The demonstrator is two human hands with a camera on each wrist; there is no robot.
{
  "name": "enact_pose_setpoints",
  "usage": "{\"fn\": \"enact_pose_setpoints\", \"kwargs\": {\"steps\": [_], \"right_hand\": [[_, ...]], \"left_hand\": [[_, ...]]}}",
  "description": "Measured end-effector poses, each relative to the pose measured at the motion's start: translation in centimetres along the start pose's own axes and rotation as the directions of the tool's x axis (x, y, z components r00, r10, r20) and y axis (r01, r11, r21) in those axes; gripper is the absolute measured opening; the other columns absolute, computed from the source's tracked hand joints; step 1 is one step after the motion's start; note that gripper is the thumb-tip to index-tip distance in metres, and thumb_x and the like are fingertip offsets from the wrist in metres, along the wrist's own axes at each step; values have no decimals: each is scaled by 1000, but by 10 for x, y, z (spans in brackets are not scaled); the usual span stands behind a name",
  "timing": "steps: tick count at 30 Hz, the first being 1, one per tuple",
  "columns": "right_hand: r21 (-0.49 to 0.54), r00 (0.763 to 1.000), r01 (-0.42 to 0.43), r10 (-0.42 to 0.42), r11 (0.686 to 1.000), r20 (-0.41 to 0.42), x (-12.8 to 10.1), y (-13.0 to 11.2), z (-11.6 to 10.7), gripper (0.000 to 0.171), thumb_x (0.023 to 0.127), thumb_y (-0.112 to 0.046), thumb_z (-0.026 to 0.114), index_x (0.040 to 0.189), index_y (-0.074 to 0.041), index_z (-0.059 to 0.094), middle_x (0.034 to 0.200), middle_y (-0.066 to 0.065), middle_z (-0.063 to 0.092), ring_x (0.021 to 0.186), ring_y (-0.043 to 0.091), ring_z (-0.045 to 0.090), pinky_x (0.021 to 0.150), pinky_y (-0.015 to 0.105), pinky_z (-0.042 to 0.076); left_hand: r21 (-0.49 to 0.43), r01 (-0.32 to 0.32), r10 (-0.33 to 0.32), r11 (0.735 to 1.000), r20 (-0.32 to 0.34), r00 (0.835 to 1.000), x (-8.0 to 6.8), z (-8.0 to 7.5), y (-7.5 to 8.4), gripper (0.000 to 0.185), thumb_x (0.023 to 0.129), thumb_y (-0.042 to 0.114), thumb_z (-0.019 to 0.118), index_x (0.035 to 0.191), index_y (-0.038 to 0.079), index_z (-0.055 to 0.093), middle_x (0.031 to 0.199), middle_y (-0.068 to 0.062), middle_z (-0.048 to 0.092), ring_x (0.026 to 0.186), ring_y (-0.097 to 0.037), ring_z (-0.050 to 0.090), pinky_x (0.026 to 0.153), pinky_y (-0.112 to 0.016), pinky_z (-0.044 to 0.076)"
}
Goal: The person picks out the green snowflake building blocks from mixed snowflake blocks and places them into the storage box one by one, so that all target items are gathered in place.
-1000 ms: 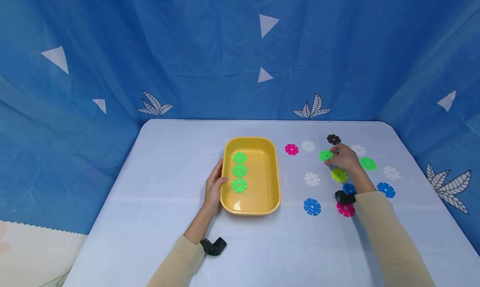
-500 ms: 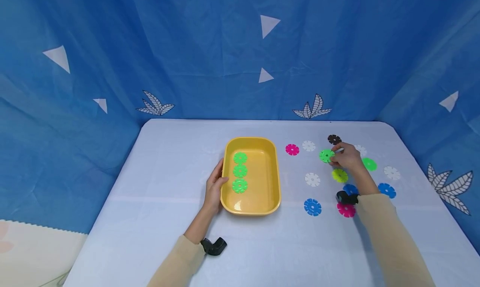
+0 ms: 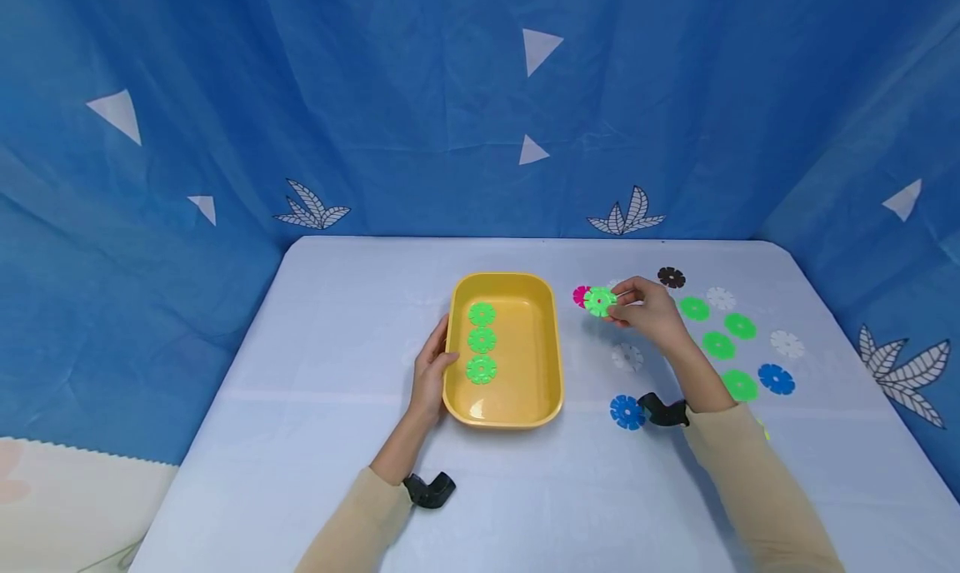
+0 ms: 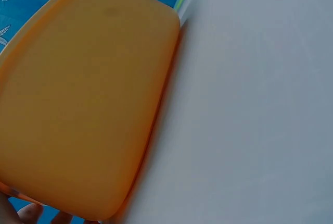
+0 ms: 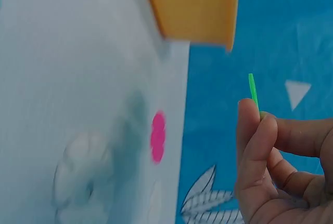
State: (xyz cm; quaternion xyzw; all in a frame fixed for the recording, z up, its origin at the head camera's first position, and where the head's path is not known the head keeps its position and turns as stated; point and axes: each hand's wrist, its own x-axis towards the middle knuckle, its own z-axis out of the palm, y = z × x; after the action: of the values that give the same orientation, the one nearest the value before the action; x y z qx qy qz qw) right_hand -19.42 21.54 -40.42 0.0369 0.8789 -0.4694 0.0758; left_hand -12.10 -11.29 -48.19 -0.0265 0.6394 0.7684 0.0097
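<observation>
While the left hand [image 3: 429, 379] is resting flat against the tray [image 3: 547, 340], the right hand [image 3: 649, 313] is pinching a green disc [image 3: 599, 301] aloft just right of it — carry under way, likely needing a release beside the three discs [image 3: 481, 341] inside.

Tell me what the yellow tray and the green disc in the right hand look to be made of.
Yellow tray: likely moulded plastic, with smooth rounded walls and a soft sheen on its floor. Green disc, pinched in the right hand: probably thin rigid plastic, notched like a snowflake, bright and uniform; the right wrist view shows it edge-on, very slim.
</observation>
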Motion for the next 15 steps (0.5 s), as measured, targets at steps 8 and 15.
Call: {"fn": "enact_pose_setpoints", "kwargs": {"steps": [8, 15], "right_hand": [[56, 989, 84, -90, 995, 118, -16, -32, 33, 28, 90, -5, 65, 115, 3, 56, 99, 17, 56, 87, 37, 70, 67, 23, 58], [66, 962, 102, -115, 993, 247, -26, -50, 61, 27, 87, 0, 68, 112, 1, 57, 94, 14, 54, 81, 28, 71, 68, 28, 59]], "left_hand": [[5, -9, 9, 1000, 2, 1000, 0, 1, 0, 64, 93, 2, 44, 155, 17, 31, 161, -1, 28, 148, -21, 27, 117, -37, 29], [13, -3, 3, 1000, -2, 1000, 0, 1, 0, 64, 93, 3, 44, 155, 17, 31, 161, -1, 29, 147, -22, 29, 114, -29, 33]]}}
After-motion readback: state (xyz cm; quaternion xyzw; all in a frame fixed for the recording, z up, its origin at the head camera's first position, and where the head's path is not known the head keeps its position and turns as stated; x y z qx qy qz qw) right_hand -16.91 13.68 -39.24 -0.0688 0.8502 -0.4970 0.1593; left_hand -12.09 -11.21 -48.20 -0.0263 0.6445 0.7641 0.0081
